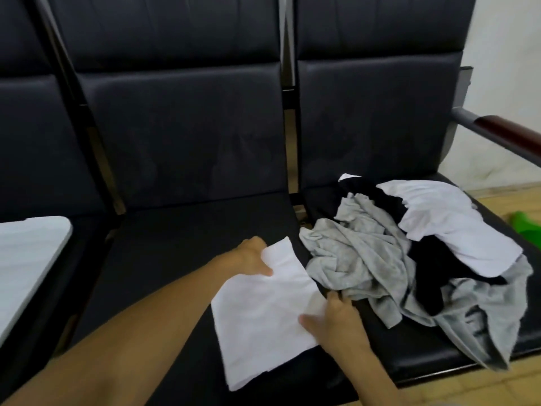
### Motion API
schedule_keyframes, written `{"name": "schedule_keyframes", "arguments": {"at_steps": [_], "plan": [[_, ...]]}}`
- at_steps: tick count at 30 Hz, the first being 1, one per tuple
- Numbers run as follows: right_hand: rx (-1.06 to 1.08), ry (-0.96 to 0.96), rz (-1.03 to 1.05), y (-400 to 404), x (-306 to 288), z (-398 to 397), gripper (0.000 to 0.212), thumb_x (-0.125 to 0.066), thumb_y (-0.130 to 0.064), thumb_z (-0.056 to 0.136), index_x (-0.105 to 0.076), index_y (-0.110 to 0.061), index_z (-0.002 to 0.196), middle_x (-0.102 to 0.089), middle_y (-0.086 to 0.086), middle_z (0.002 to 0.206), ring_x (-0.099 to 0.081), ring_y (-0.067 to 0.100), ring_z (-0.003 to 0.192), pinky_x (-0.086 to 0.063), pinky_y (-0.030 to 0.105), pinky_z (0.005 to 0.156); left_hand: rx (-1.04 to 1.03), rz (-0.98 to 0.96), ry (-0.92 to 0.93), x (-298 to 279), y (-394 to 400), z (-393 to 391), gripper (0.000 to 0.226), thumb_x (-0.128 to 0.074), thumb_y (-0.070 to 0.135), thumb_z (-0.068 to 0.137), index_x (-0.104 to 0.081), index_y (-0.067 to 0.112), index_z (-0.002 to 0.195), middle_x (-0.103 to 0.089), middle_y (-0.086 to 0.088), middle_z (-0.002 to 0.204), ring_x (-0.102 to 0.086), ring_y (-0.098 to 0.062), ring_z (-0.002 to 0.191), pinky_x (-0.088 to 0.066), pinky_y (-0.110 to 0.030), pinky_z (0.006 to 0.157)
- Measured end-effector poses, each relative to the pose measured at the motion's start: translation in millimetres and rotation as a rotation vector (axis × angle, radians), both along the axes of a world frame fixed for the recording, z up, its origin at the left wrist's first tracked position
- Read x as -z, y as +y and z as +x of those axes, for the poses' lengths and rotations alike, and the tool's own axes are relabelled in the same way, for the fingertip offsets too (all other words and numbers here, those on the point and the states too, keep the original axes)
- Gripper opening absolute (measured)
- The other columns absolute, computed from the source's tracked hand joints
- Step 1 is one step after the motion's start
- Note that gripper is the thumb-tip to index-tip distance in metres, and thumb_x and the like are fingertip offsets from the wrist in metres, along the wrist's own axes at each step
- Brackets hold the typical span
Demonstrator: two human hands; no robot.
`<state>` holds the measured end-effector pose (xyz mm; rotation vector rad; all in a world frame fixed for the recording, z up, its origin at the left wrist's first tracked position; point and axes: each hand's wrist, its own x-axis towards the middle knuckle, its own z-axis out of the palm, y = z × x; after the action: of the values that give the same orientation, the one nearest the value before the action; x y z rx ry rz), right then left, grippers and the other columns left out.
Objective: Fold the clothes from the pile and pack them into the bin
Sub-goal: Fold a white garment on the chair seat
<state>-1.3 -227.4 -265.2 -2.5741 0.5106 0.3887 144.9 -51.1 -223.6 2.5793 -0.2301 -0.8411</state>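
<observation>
While both hands pinch white cloth [263, 315] | pile [409, 259] just R | bin [29, 259] far L

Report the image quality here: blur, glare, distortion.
Head view: soft overall, with the left hand and right hand slightly blurred; the flat white cloth is overexposed, its texture washed out; wide-angle bending curves the black padded seat backs.

White cloth [263, 312] on black seats [181, 142] — grey, black and white pile [409, 259] — a green scrap [527, 225].
</observation>
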Motion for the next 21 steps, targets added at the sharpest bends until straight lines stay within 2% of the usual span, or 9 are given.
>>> {"name": "schedule_keyframes", "arguments": {"at_steps": [2, 5, 7, 9, 13, 15, 17, 19, 21], "plan": [[0.023, -0.037, -0.059, -1, -1, 1, 0.068, -0.071, -0.050, 0.081, -0.048, -0.008, 0.128, -0.046, 0.014, 0.136, -0.048, 0.033, 0.126, -0.041, 0.035, 0.102, -0.042, -0.190, 0.049, -12, 13, -7, 0.038, -0.079, 0.024, 0.079, -0.064, 0.020, 0.114, -0.067, -0.001, 0.113, -0.068, -0.018, 0.099, -0.058, -0.041, 0.090], [-0.105, -0.164, 0.018, 22, -11, 4, 0.037, -0.072, -0.038, 0.084, -0.055, -0.014, 0.108, -0.054, 0.004, 0.116, -0.054, 0.031, 0.117, -0.047, 0.036, 0.092, -0.042, -0.409, 0.021, -44, 62, -37, 0.034, -0.079, 0.014, 0.080, -0.068, 0.023, 0.111, -0.072, 0.007, 0.105, -0.070, -0.008, 0.095, -0.058, -0.027, 0.082], [-0.258, -0.201, 0.233, 51, -24, 4, 0.022, -0.071, -0.031, 0.086, -0.053, -0.019, 0.089, -0.062, -0.005, 0.093, -0.064, 0.021, 0.095, -0.053, 0.041, 0.082, -0.059, -0.463, -0.082, -67, 108, -68, 0.029, -0.078, 0.010, 0.082, -0.069, 0.018, 0.108, -0.072, 0.005, 0.103, -0.069, -0.007, 0.096, -0.056, -0.020, 0.077], [-0.365, -0.241, 0.283, 79, -45, 4, 0.021, -0.071, -0.030, 0.085, -0.051, -0.026, 0.082, -0.062, -0.008, 0.075, -0.062, 0.010, 0.073, -0.054, 0.040, 0.071, -0.135, -0.476, -0.192, -89, 155, -101, 0.025, -0.080, 0.010, 0.080, -0.070, 0.012, 0.103, -0.072, -0.003, 0.100, -0.069, -0.014, 0.094, -0.056, -0.021, 0.075], [-0.626, -0.393, 0.383, 173, -122, -6, 0.007, -0.063, -0.032, 0.090, -0.060, -0.033, 0.084, -0.066, -0.008, 0.072, -0.060, 0.005, 0.062, -0.048, 0.030, 0.056, -0.392, -0.484, -0.465, -132, 277, -191, 0.024, -0.081, 0.015, 0.080, -0.071, 0.021, 0.101, -0.074, 0.007, 0.096, -0.069, -0.006, 0.090, -0.057, -0.022, 0.076], [-0.811, -0.387, 0.375, 232, -153, -20, 0.020, -0.051, -0.034, 0.089, -0.060, -0.023, 0.075, -0.063, -0.001, 0.067, -0.053, 0.010, 0.055, -0.041, 0.029, 0.051, -0.517, -0.486, -0.572, -144, 333, -250, 0.022, -0.077, 0.014, 0.084, -0.068, 0.026, 0.100, -0.074, 0.017, 0.091, -0.069, 0.000, 0.086, -0.054, -0.017, 0.069], [-0.985, -0.392, 0.366, 291, -173, -37, 0.030, -0.046, -0.036, 0.088, -0.054, -0.015, 0.067, -0.058, 0.007, 0.064, -0.043, 0.012, 0.052, -0.034, 0.032, 0.049, -0.642, -0.444, -0.658, -143, 383, -313, 0.020, -0.076, 0.017, 0.086, -0.067, 0.017, 0.104, -0.074, 0.009, 0.092, -0.069, -0.004, 0.084, -0.052, -0.014, 0.063], [-1.162, -0.388, 0.322, 348, -182, -56, 0.031, -0.052, -0.035, 0.093, -0.058, -0.014, 0.071, -0.058, 0.006, 0.067, -0.051, 0.017, 0.056, -0.037, 0.034, 0.052, -0.756, -0.416, -0.716, -132, 424, -373, 0.026, -0.075, 0.023, 0.087, -0.066, 0.009, 0.106, -0.072, -0.007, 0.095, -0.070, -0.017, 0.087, -0.058, -0.028, 0.066], [-1.326, -0.339, 0.264, 404, -185, -80, 0.031, -0.058, -0.030, 0.096, -0.057, -0.009, 0.073, -0.058, 0.007, 0.071, -0.055, 0.022, 0.064, -0.039, 0.034, 0.057, -0.873, -0.417, -0.711, -122, 453, -434, 0.023, -0.073, 0.021, 0.089, -0.066, 0.011, 0.109, -0.073, -0.008, 0.099, -0.070, -0.020, 0.092, -0.059, -0.033, 0.073]]}}
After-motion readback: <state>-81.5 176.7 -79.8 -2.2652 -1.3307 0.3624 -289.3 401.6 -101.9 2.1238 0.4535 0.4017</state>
